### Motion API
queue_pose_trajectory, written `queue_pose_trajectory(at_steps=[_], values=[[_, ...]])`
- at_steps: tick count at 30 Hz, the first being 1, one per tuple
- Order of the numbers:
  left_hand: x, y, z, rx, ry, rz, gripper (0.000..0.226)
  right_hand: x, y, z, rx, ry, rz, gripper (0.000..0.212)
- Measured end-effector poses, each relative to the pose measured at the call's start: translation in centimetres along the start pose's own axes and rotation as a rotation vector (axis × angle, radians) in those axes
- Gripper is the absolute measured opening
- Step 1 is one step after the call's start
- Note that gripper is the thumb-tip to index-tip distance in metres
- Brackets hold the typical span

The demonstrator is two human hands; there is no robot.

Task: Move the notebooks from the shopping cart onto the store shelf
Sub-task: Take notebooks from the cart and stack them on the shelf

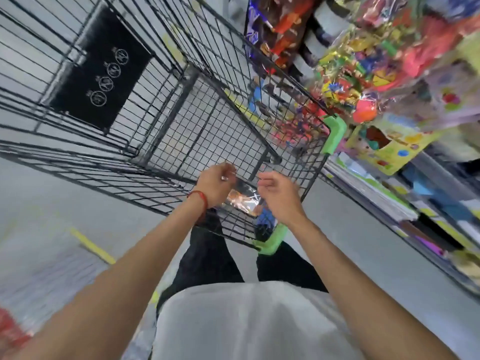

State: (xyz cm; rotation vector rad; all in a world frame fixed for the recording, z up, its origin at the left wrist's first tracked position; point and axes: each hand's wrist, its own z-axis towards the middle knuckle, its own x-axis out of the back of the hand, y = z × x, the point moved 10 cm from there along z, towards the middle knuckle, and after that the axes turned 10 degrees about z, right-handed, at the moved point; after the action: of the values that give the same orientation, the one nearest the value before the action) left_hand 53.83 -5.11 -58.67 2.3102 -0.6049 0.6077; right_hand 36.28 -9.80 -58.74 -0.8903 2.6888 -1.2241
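Note:
A black wire shopping cart (166, 107) with green corner guards stands in front of me. At its near end lies a notebook (245, 201) in shiny clear wrap, partly hidden by my hands. My left hand (215, 183), with a red string at the wrist, pinches the wrap's upper edge with curled fingers. Just to the right of the notebook my right hand (279, 196) hovers with loosely curled fingers, and no grip shows. The store shelf (374, 196) runs along the cart's right side, with flat stacks of books on its lower level.
Bright wrapped toys (363, 81) and a yellow-green box (389, 149) crowd the upper shelf close to the cart's right rim. A black placard (101, 66) hangs on the cart's far panel. Grey floor with a yellow line (91, 245) lies to the left. The picture is blurred.

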Motion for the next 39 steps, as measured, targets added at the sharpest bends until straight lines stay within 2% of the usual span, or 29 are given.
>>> queue_pose_trajectory(at_steps=[6,11,15,17,20,26,30,36,39], values=[[-2.3,-6.7,6.4,0.080,-0.196,0.169,0.039,-4.4,4.5,6.3,-0.108,-0.001,-0.308,0.047],[-4.2,-10.3,10.0,0.132,-0.245,0.274,0.045,-8.1,7.3,10.3,-0.025,-0.102,-0.737,0.073],[-5.9,-12.2,11.7,0.136,-0.266,0.329,0.041,-9.3,10.2,12.4,-0.051,-0.130,-0.869,0.082],[-7.1,-13.1,11.9,0.173,-0.302,0.301,0.055,-8.9,10.6,13.1,-0.049,-0.113,-0.850,0.078],[-8.7,-14.0,11.9,0.218,-0.359,0.309,0.084,-7.5,10.4,13.7,-0.088,-0.048,-0.698,0.071],[-10.5,-14.7,12.6,0.324,-0.370,0.271,0.096,-4.6,9.5,14.3,-0.173,0.109,-0.511,0.059],[-11.9,-14.5,12.7,0.341,-0.402,0.263,0.080,-3.2,10.3,14.2,-0.206,0.197,-0.416,0.063],[-11.4,-14.7,13.5,0.305,-0.321,0.275,0.047,-2.7,10.7,14.1,-0.228,0.220,-0.355,0.061],[-10.4,-14.7,14.1,0.283,-0.259,0.213,0.040,-2.7,10.7,14.2,-0.241,0.225,-0.323,0.059]])
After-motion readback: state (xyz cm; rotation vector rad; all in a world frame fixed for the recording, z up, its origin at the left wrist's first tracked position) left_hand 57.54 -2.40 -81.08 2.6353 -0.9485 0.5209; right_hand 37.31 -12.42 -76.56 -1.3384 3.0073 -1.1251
